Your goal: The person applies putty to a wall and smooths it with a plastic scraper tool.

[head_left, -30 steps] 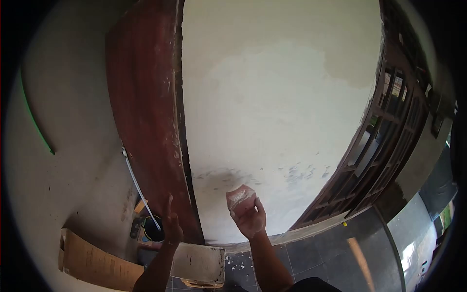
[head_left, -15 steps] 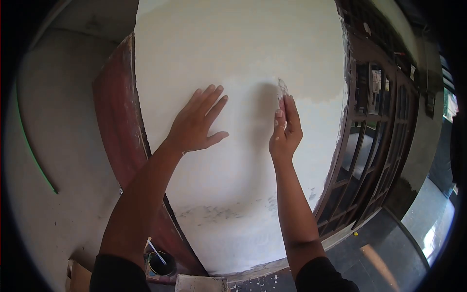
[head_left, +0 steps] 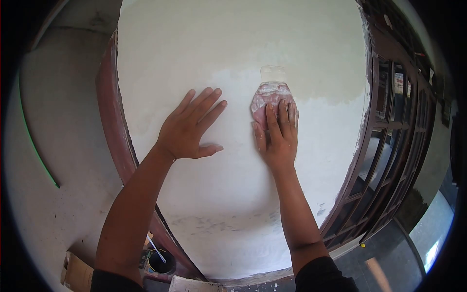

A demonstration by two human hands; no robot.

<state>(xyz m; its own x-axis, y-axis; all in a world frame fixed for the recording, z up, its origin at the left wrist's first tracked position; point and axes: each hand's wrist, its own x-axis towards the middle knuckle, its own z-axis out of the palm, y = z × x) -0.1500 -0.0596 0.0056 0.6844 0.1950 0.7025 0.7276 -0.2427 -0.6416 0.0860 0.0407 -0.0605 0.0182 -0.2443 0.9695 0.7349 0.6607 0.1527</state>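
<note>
Sanding pad (head_left: 269, 97) on wall (head_left: 243, 48), right of left hand (head_left: 187, 129).

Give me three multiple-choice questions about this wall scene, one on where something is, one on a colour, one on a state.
1. Where is the bucket?
A. on the floor by the door frame
B. hung on the wall
C. in the left hand

2. What colour is the door frame?
A. blue
B. reddish brown
C. yellow

3. How is the left hand?
A. clenched in a fist
B. gripping a brush
C. flat, fingers spread on the wall

Answers:
1 A, it sits low beside the frame's foot.
2 B, the wood shows reddish brown.
3 C, its palm lies open on the plaster while the right hand presses a pad against the wall.
</note>
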